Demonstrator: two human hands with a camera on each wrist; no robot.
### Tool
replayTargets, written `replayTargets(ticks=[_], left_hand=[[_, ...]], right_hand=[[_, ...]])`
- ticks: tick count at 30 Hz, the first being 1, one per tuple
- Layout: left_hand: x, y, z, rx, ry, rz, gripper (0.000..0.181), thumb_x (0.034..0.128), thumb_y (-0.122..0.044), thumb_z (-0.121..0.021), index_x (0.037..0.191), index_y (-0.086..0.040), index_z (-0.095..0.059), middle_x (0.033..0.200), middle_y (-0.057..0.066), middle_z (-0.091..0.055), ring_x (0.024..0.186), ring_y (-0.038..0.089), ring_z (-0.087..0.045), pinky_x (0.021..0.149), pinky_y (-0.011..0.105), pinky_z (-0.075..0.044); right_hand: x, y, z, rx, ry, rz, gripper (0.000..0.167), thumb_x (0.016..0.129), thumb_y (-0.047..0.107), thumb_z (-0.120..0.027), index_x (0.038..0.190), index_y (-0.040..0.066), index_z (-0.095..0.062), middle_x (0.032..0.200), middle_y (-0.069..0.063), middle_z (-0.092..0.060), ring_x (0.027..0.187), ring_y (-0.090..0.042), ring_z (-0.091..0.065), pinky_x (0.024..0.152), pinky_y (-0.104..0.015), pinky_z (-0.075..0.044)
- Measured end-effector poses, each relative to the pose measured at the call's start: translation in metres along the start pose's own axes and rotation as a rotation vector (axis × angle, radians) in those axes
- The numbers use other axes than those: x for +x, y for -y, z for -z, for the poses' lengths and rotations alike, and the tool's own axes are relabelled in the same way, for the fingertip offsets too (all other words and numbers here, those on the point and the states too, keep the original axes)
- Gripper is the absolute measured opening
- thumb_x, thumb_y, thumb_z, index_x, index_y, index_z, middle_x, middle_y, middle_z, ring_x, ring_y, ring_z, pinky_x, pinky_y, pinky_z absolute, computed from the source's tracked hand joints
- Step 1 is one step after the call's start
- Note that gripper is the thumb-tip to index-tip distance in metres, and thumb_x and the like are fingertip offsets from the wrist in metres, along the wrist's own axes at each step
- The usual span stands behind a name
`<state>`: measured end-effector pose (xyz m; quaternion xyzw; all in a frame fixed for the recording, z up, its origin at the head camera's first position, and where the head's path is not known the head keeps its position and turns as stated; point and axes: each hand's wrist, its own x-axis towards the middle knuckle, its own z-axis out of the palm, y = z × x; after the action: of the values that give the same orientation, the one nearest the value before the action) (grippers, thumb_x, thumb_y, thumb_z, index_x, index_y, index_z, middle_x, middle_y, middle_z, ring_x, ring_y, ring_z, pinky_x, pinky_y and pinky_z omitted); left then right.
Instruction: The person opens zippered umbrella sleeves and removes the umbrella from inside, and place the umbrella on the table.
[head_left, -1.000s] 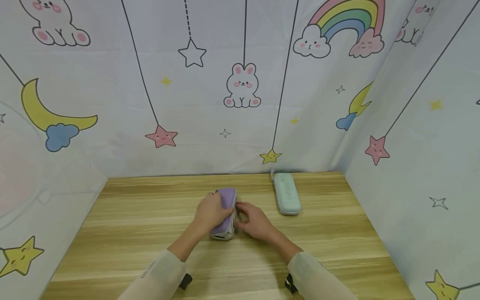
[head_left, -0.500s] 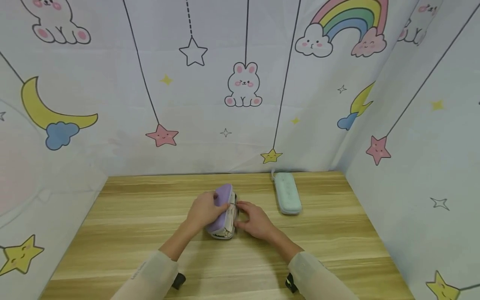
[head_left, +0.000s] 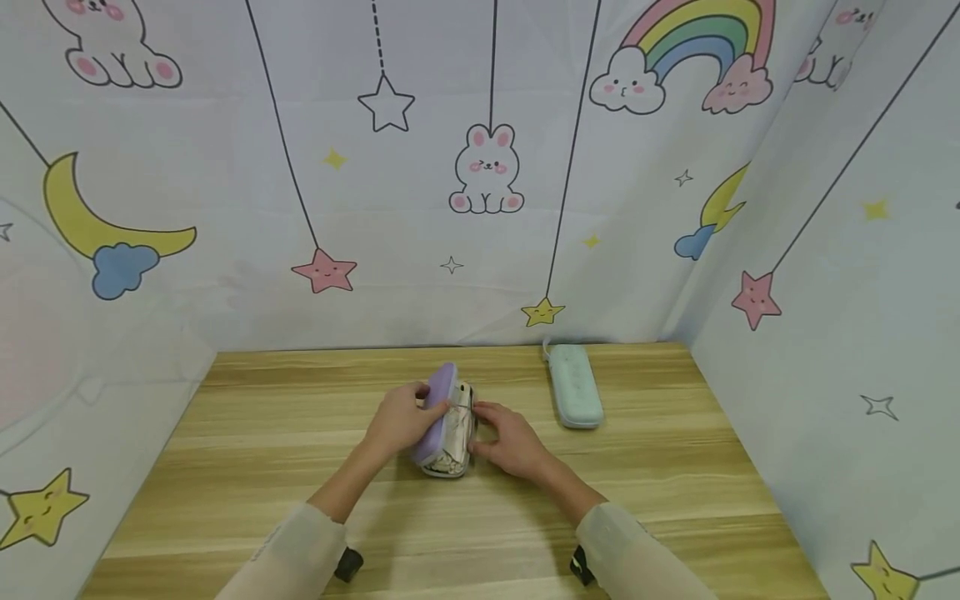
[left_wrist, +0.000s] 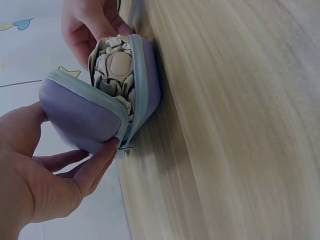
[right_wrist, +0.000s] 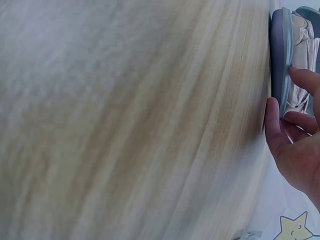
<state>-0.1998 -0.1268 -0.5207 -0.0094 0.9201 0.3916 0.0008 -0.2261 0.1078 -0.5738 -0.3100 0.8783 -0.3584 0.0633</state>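
A purple zip case (head_left: pixel 433 435) lies lengthwise on the wooden table, its lid tilted up along the left side. My left hand (head_left: pixel 397 421) pinches that lid between thumb and fingers. Inside sits a beige bundle of gathered fabric (left_wrist: pixel 107 70) with a round tan end, looking like a folded umbrella. My right hand (head_left: pixel 513 446) grips the right edge of the lower half, thumb and fingers against its rim. In the left wrist view the lid (left_wrist: pixel 82 112) stands apart from the lower shell (left_wrist: pixel 150 75), which rests on the table.
A mint-green case (head_left: pixel 576 387) with a small loop lies at the table's back right. Behind and beside the wooden table (head_left: pixel 262 467) hang white cloths (head_left: pixel 405 217) printed with rabbits, stars and moons.
My left hand has moved left, tilting the purple lid up and over, and more of the beige bundle shows. My right hand has stayed at the case's right edge.
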Motion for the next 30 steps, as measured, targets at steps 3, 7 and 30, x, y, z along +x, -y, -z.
replayTargets(ticks=[3,7,30], left_hand=[[0.001,0.006,0.002,-0.065,0.003,0.015,0.058,0.0993,-0.037,-0.075,0.135,0.008,-0.065,0.131,0.023,-0.070,0.111,0.033,-0.072,0.080,0.040,-0.064],[0.002,0.012,0.005,-0.117,0.002,0.025,0.051,0.1002,-0.036,-0.074,0.130,0.005,-0.068,0.127,0.021,-0.072,0.107,0.032,-0.072,0.077,0.038,-0.064],[0.002,0.031,0.012,-0.328,0.043,0.138,0.056,0.1046,-0.037,-0.067,0.142,0.004,-0.062,0.137,0.024,-0.065,0.104,0.028,-0.073,0.076,0.037,-0.064]], right_hand=[[0.000,0.000,-0.001,-0.004,-0.002,0.004,0.065,0.096,0.024,-0.078,0.151,-0.001,-0.055,0.155,-0.017,-0.054,0.144,-0.035,-0.050,0.119,-0.050,-0.041],[0.000,-0.001,-0.001,-0.004,-0.005,0.006,0.064,0.096,0.023,-0.078,0.151,-0.002,-0.055,0.155,-0.017,-0.055,0.144,-0.035,-0.051,0.118,-0.050,-0.041],[0.001,-0.004,-0.003,0.003,-0.012,0.007,0.063,0.096,0.024,-0.078,0.150,-0.002,-0.056,0.156,-0.016,-0.054,0.144,-0.035,-0.051,0.118,-0.050,-0.041]])
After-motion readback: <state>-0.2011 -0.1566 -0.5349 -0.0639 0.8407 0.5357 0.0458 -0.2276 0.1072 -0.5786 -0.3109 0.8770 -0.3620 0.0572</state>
